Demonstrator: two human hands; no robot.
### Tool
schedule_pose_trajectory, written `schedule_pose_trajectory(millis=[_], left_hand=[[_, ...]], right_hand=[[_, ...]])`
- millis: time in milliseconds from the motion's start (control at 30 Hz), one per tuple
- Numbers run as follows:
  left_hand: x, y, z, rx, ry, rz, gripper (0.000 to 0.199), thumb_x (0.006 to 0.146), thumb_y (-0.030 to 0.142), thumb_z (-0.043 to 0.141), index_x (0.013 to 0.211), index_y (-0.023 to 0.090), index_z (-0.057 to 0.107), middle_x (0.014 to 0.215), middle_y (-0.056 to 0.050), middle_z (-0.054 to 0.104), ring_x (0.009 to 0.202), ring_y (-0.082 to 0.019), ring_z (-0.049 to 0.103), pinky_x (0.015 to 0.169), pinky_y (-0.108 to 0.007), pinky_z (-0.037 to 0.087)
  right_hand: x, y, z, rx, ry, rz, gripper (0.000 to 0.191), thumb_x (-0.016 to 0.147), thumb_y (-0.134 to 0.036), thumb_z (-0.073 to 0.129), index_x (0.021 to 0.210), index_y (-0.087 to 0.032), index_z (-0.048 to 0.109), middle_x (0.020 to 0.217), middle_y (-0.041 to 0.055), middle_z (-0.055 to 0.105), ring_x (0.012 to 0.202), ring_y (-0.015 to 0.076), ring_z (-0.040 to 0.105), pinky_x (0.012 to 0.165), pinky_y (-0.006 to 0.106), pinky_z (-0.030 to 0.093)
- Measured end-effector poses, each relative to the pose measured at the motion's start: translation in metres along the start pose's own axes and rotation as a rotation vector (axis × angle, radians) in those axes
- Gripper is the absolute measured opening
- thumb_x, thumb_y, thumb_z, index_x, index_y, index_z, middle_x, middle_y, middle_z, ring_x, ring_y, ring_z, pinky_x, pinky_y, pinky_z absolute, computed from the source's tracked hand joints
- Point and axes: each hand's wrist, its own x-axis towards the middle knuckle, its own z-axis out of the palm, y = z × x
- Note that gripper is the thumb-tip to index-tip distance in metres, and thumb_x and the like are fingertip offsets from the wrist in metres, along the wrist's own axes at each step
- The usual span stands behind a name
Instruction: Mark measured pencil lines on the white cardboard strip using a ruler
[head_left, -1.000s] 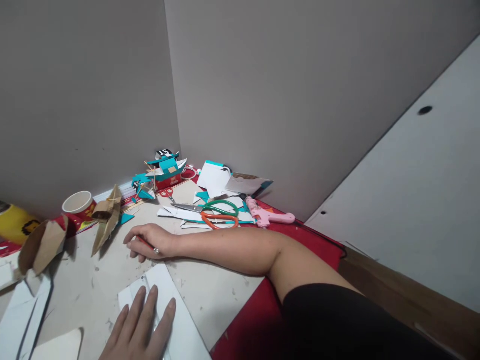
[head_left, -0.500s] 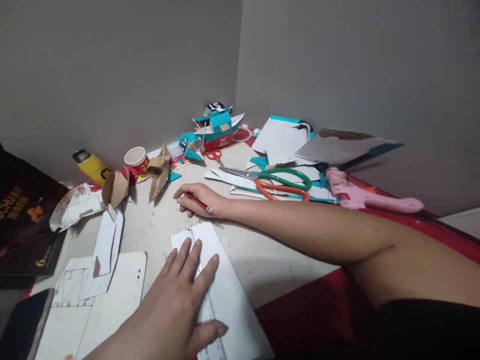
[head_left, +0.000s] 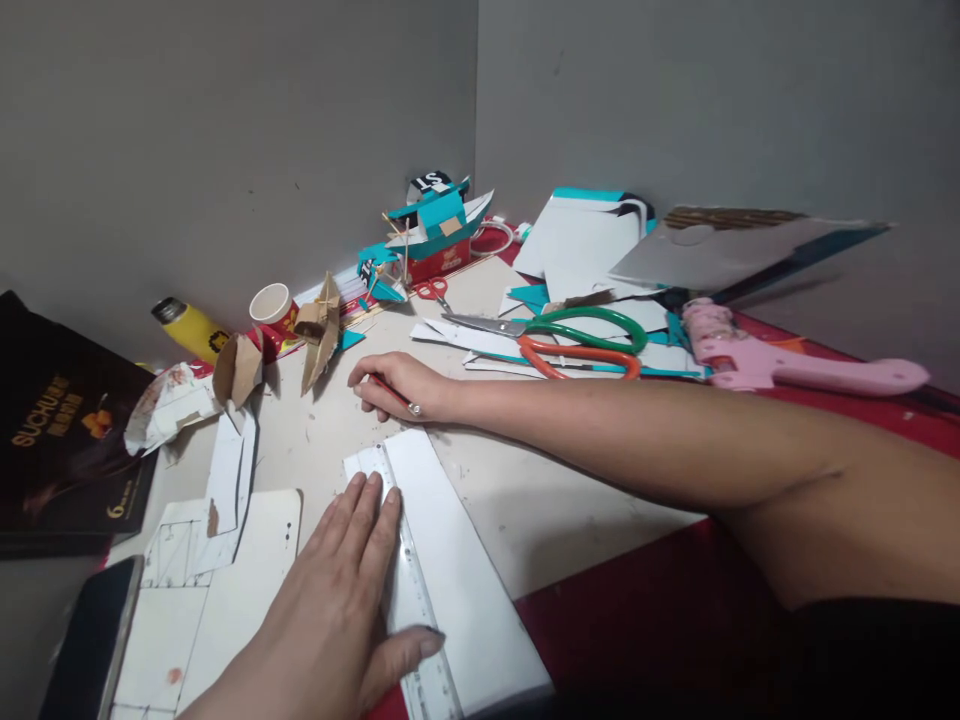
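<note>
My left hand (head_left: 337, 570) lies flat with fingers stretched along a clear plastic ruler (head_left: 421, 600). The ruler rests lengthwise on a white sheet of card (head_left: 465, 590), which reaches toward the table's near edge. Beyond the far end of the card, my right hand (head_left: 397, 385) is closed around a red pencil (head_left: 396, 393). The pencil's blunt end points back toward my wrist; its tip is hidden by the fingers. Past my right forearm lie large scissors (head_left: 525, 328) with one green and one orange handle, on top of cut card strips.
A pink glue gun (head_left: 810, 365) lies at the right, near folded card (head_left: 742, 245). Along the wall stand a teal paper boat (head_left: 442, 225), a paper cup (head_left: 271, 308) and a yellow bottle (head_left: 191, 328). At left are a dark box (head_left: 67, 430), a phone (head_left: 94, 640) and a drawn-on sheet (head_left: 255, 560).
The view has shifted slightly. My left thumb and fingers have drawn closer together and sit left of the ruler's middle, baring more of it. My right hand keeps its hold on the pencil.
</note>
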Motion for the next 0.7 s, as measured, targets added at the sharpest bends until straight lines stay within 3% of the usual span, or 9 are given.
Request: schedule_pose_trajectory(millis=[167, 400, 467, 567, 700], left_hand=[[0.002, 0.000, 0.005, 0.035, 0.030, 0.002, 0.092, 0.085, 0.064, 0.054, 0.146, -0.001, 0.034, 0.147, -0.033, 0.037, 0.135, -0.044, 0.037, 0.094, -0.055, 0.053], [0.010, 0.013, 0.009, 0.025, 0.062, -0.078, 0.102, 0.079, 0.078, 0.046, 0.138, -0.006, 0.044, 0.141, -0.038, 0.042, 0.132, -0.049, 0.041, 0.097, -0.062, 0.047], [0.009, 0.014, 0.008, -0.009, 0.045, -0.079, 0.096, 0.082, 0.070, 0.050, 0.142, -0.005, 0.039, 0.145, -0.036, 0.038, 0.135, -0.048, 0.036, 0.099, -0.061, 0.047], [0.002, 0.010, 0.001, -0.102, -0.023, -0.061, 0.079, 0.088, 0.044, 0.054, 0.151, 0.005, 0.027, 0.155, -0.028, 0.026, 0.142, -0.042, 0.027, 0.102, -0.059, 0.044], [-0.008, 0.007, -0.007, -0.226, -0.080, -0.068, 0.076, 0.083, 0.020, 0.051, 0.154, 0.014, 0.023, 0.160, -0.022, 0.018, 0.144, -0.040, 0.024, 0.103, -0.059, 0.043]], right_hand=[[-0.002, -0.004, 0.000, -0.003, 0.000, 0.000, 0.014, 0.078, -0.003, 0.053, 0.082, -0.013, 0.062, 0.055, -0.0045, 0.057, 0.045, 0.0091, 0.055, 0.044, 0.017, 0.043], [0.001, 0.004, 0.000, -0.019, -0.010, -0.022, 0.011, 0.081, -0.006, 0.054, 0.084, -0.013, 0.062, 0.057, -0.0045, 0.060, 0.042, 0.0075, 0.052, 0.044, 0.017, 0.043], [0.001, 0.004, 0.000, -0.020, -0.019, -0.026, 0.010, 0.083, -0.008, 0.053, 0.084, -0.013, 0.061, 0.057, -0.0042, 0.059, 0.043, 0.0077, 0.053, 0.044, 0.017, 0.043], [-0.001, 0.002, -0.001, -0.016, -0.031, -0.024, 0.012, 0.087, -0.011, 0.050, 0.082, -0.012, 0.061, 0.056, -0.0038, 0.057, 0.043, 0.0080, 0.053, 0.045, 0.017, 0.044], [0.000, 0.002, -0.002, -0.025, -0.032, -0.026, 0.011, 0.084, -0.006, 0.052, 0.083, -0.012, 0.061, 0.057, -0.0042, 0.057, 0.043, 0.0071, 0.051, 0.044, 0.017, 0.043]])
